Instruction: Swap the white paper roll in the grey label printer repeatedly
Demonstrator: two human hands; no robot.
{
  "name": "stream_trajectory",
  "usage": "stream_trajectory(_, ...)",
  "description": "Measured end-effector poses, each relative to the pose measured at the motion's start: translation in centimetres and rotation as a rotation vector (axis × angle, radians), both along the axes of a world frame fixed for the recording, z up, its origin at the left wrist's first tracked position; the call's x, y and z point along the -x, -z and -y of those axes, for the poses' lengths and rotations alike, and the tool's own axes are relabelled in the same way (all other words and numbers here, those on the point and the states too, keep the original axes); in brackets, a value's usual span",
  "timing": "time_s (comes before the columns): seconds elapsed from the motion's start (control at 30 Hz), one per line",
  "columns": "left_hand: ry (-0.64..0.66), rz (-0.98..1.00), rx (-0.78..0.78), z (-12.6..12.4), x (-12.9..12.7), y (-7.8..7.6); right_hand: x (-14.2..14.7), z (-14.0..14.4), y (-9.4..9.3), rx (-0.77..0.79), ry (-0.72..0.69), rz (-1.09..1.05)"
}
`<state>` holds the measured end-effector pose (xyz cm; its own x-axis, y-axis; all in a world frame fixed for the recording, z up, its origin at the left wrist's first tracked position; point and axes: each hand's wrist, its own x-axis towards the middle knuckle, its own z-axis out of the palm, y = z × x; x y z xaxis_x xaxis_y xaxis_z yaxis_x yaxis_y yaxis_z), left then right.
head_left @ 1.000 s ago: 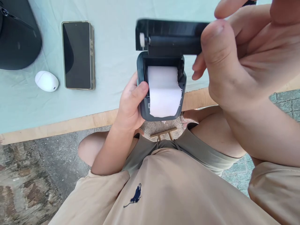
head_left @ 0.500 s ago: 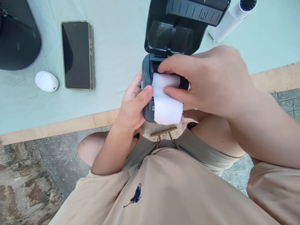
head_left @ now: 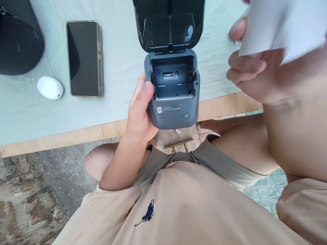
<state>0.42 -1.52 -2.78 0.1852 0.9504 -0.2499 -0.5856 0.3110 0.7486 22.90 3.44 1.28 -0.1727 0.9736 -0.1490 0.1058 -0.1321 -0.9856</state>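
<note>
My left hand (head_left: 140,105) grips a dark blue-grey label printer (head_left: 173,114) by its left side, thumb on the front edge. The printer's black lid (head_left: 168,30) stands swung up, and the paper bay shows bare, with a small printed sticker inside. A power button sits on the lower right of its face. At the upper right, my right hand (head_left: 255,71) is closed around white paper (head_left: 265,27), a roll with a loose end. The paper is smeared by motion and partly cut off by the frame.
A phone (head_left: 83,59) lies face up on the pale green cloth (head_left: 120,44), with a white rounded case (head_left: 50,87) to its left. A black rounded object (head_left: 20,41) stands at the far left. The table's wooden edge (head_left: 109,131) runs in front of my knees.
My right hand has lifted the paper roll out of the printer and moved up to the right. The printer has turned slightly in my left hand.
</note>
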Motion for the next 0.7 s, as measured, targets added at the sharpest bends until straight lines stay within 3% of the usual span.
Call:
stream_trajectory(0.07,0.024,0.007,-0.002,-0.1,0.0,0.2,0.0,-0.5,1.0,0.069,0.050,-0.109)
stream_trajectory(0.17,0.055,-0.001,-0.023,-0.1,0.0,0.2,0.7,0.0,1.7,-0.027,0.123,-0.103)
stream_trajectory(0.27,0.059,-0.020,-0.036,-0.1,0.0,0.0,1.2,0.9,1.8,-0.113,0.063,-0.041)
stream_trajectory(0.5,0.062,-0.031,0.000,-0.1,0.0,0.0,0.2,1.5,1.6,-0.492,-0.084,0.519)
stream_trajectory(0.7,0.029,0.013,-0.010,-0.1,-0.1,0.2,0.5,0.8,2.7,-0.396,-0.073,0.628)
